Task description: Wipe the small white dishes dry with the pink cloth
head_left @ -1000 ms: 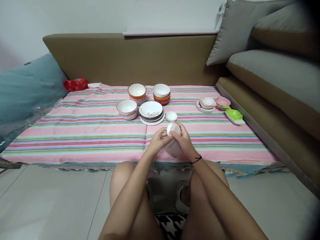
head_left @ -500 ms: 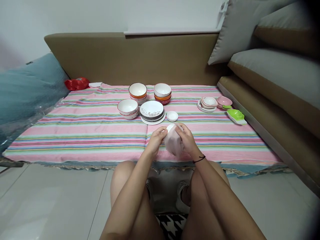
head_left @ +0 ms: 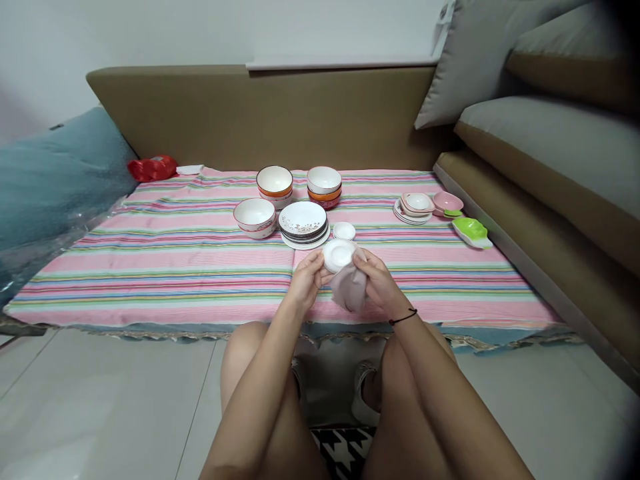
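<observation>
Between my two hands is a small white dish [head_left: 338,255], raised over the near part of the striped cloth. My left hand [head_left: 309,277] is closed on its left rim. A pale pinkish-grey wiping cloth [head_left: 349,288] hangs from my right hand [head_left: 376,275], which pinches it against the dish's right edge. Just beyond the dish stand small white bowls [head_left: 344,231], stacked. To their left is a stack of plates [head_left: 303,219], the top one white with a dark floral pattern.
Stacked bowls [head_left: 275,180], another bowl stack [head_left: 325,181] and pink-rimmed bowls [head_left: 255,215] stand behind and left of the plates. Rightward are small dishes [head_left: 417,203], a pink bowl [head_left: 448,202] and a green leaf-shaped dish [head_left: 472,231]. Cushions [head_left: 555,147] line the right side.
The white dish now shows its face, where the wiping cloth covered most of it before. The cloth has slid down to the dish's right and lower side.
</observation>
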Demonstrator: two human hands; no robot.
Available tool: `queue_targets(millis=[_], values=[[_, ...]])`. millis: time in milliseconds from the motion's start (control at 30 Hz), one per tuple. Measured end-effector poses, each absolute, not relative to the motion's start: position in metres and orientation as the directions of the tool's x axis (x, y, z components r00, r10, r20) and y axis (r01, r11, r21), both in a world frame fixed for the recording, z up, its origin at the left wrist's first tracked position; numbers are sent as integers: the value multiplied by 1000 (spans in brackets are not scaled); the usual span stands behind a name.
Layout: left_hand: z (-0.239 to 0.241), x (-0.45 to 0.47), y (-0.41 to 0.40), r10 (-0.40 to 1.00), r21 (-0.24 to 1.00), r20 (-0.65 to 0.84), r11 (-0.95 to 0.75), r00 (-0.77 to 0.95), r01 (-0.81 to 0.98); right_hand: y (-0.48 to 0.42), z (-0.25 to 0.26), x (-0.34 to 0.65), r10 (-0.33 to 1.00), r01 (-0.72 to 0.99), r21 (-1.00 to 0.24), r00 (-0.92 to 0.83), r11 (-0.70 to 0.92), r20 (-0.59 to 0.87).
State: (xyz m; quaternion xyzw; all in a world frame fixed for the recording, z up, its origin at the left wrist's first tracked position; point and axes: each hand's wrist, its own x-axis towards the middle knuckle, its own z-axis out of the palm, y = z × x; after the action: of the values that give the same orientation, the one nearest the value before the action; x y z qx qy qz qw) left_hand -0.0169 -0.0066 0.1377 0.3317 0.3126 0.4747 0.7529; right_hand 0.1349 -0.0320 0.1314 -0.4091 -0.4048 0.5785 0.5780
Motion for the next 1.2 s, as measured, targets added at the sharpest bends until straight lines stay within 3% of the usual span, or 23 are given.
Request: queue_targets(millis=[267,567,833,1200], values=[[138,-17,-8,894,809,-151,358,422,-467,-29,127,135,998,-416,-910,55,9,-16],[139,-17,-8,922,797,-170,337,348,-502,-33,126,137,998,-458,-888,-66,-47,-19],[135,-16,-7,910,825,-176,345,377,-448,-33,133,132,995,-508,-859,42,-59,-93],[136,-10,-9,970,821,-154,231,186,-523,-32,130,137,999,-444,-896,37,-17,-37]])
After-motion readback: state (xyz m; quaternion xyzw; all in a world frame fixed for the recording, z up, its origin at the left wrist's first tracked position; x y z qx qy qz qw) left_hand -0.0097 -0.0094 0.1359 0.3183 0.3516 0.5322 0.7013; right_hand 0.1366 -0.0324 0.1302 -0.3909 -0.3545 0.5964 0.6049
